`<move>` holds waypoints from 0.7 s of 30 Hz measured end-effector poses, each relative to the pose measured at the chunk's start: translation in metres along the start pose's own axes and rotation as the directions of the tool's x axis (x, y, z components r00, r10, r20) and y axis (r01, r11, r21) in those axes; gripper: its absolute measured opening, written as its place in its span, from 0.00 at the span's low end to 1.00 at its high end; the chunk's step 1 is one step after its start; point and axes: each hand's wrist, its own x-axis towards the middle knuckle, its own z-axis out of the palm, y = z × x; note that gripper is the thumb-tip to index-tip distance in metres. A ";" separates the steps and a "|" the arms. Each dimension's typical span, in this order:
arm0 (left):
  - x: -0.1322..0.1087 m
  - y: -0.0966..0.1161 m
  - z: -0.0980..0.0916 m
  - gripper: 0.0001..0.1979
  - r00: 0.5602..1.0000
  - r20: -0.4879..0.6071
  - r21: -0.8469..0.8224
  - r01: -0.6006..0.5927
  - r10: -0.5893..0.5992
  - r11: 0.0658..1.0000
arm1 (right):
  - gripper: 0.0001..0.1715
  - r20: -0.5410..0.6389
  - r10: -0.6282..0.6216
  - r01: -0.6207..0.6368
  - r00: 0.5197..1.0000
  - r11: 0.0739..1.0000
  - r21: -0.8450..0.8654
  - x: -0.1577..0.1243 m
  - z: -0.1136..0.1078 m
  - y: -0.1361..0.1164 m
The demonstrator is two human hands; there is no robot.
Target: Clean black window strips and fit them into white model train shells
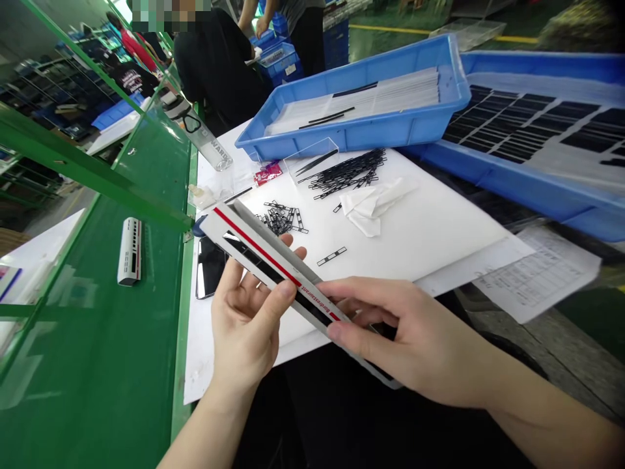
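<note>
Both hands grip a long white train body (pixel 278 267) with a red stripe and a black window band, held tilted across the person's front, above a white board (pixel 415 241). The left hand (pixel 247 326) cradles it from below, with the fingers curled up behind it and the thumb pressed on the window band. The right hand (pixel 405 332) closes over the lower end, its fingers wrapped across the top edge and its thumb out of sight beneath.

Just beyond the raised end of the body, a small heap of black frames (pixel 280 218) lies on the board, with a larger heap (pixel 346 172) farther back and a single frame (pixel 332 256) lying apart. Black tweezers (pixel 317 160) rest on a clear lid beside the larger heap. A crumpled white cloth (pixel 374 205) and a red packet (pixel 267 174) lie nearby, and a dark phone (pixel 209 267) sits under the left hand's side of the body.

A blue tray (pixel 342 135) of clear strips stands behind the board, next to a second blue tray (pixel 512 176) holding black-patterned sheets. A printed form (pixel 537 273) lies at the right. Another white train body (pixel 129 251) lies on the green bench (pixel 97 365) to the left. A co-worker (pixel 215 65) stands beyond.
</note>
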 end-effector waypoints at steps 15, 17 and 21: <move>-0.014 -0.012 -0.001 0.17 0.993 0.118 -0.191 0.023 0.000 0.981 | 0.17 -0.162 -0.323 0.292 0.933 0.938 -0.186 -0.008 0.019 -0.011; -0.012 -0.013 -0.001 0.17 0.993 0.117 -0.191 0.029 -0.006 0.981 | 0.17 -0.176 -0.331 0.292 0.927 0.932 -0.215 -0.008 0.019 -0.009; -0.010 -0.019 -0.002 0.20 0.998 0.069 -0.201 -0.001 0.015 0.980 | 0.22 -0.188 -0.287 0.238 0.939 0.940 -0.244 -0.008 0.018 -0.002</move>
